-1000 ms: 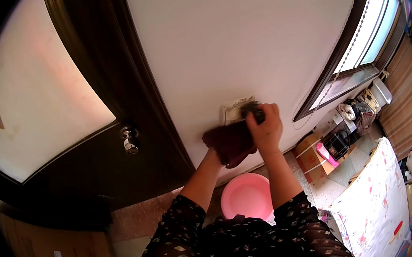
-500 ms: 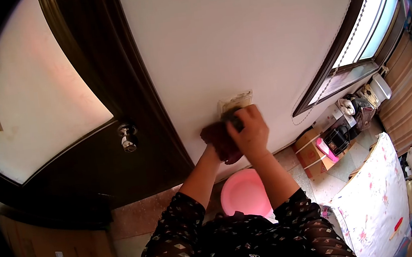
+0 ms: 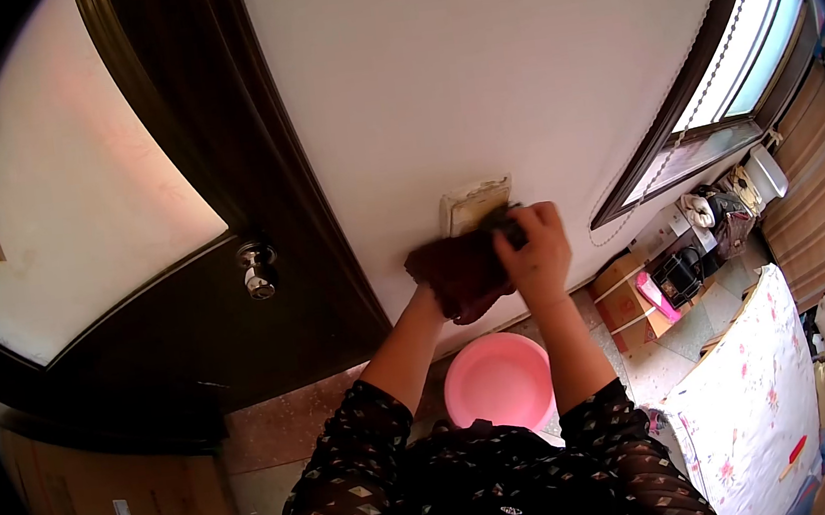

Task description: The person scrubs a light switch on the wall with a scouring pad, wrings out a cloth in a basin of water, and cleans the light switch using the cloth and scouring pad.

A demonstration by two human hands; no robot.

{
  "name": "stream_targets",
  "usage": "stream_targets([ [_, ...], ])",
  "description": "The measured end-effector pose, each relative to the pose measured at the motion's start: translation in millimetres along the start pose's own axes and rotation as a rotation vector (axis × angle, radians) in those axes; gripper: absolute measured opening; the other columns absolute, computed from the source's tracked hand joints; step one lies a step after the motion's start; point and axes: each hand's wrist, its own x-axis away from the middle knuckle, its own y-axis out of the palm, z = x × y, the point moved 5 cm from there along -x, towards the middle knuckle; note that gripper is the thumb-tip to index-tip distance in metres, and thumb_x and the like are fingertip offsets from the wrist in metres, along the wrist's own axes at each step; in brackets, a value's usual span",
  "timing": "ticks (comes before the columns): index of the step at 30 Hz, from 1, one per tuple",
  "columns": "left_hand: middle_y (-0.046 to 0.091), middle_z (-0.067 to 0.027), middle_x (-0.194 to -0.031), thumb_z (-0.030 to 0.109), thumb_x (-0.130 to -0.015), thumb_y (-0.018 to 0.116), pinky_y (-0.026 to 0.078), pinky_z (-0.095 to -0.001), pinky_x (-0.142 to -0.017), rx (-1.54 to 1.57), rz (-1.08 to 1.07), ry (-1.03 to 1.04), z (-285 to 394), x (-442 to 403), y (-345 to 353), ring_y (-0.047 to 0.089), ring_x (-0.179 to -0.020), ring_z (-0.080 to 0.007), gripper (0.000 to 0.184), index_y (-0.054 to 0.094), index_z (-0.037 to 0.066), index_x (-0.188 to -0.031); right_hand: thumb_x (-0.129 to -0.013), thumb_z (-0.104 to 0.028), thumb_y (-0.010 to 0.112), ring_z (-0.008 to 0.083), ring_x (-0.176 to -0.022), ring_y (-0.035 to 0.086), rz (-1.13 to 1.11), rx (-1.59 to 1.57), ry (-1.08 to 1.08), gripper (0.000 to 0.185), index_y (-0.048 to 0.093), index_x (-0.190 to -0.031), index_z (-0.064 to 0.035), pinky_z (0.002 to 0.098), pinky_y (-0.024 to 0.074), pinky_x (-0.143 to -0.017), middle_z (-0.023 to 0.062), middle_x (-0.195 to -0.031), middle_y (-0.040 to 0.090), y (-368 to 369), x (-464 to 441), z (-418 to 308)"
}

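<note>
A dark red cloth (image 3: 462,272) hangs over my left hand (image 3: 425,302), which holds it up against the wall; the cloth hides the fingers. My right hand (image 3: 539,252) is closed around a dark, rough-looking wad like a scouring pad (image 3: 504,224), whose exact kind I cannot make out. Its fingers are bent at the lower right of a yellowed wall switch plate (image 3: 473,205). The plate's lower part is covered by the cloth and the wad. Below both forearms, a pink basin (image 3: 498,385) stands on the floor.
To the left is a dark door with a round metal knob (image 3: 257,270). A beaded window chain (image 3: 668,152) hangs at right. Cardboard boxes (image 3: 622,298), bags and a floral-patterned mattress-like panel (image 3: 749,393) occupy the right side. A large carton (image 3: 121,499) lies lower left.
My right hand has moved right with the dark wad, away from my left hand. More of the red cloth now shows between the hands, and more of the switch plate is uncovered.
</note>
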Motion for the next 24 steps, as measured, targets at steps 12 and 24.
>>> stream_targets([
  [12,0.059,-0.0104,-0.085,0.026,-0.078,0.052,0.045,-0.0355,-0.068,0.0,-0.013,0.016,3.0,4.3,0.1,0.056,-0.079,-0.0279,0.022,0.054,0.007,-0.091,-0.067,-0.015,0.069,0.0257,-0.074,0.056,0.037,-0.161,-0.011,0.025,0.062,-0.09,-0.0097,0.0356,0.0469,-0.061,0.0071,-0.087,0.053,-9.9,-10.1,-18.8],
  [24,0.059,-0.0106,-0.082,0.024,-0.078,0.052,0.045,-0.0356,-0.066,-0.02,-0.023,0.014,4.3,10.7,-2.1,0.056,-0.077,-0.0282,0.021,0.054,0.007,-0.089,-0.07,-0.016,0.067,0.0277,-0.075,0.058,-0.005,-0.102,0.068,0.019,0.064,-0.086,-0.0057,0.034,0.0469,-0.066,0.0101,-0.084,0.056,-12.1,-25.9,-17.4],
])
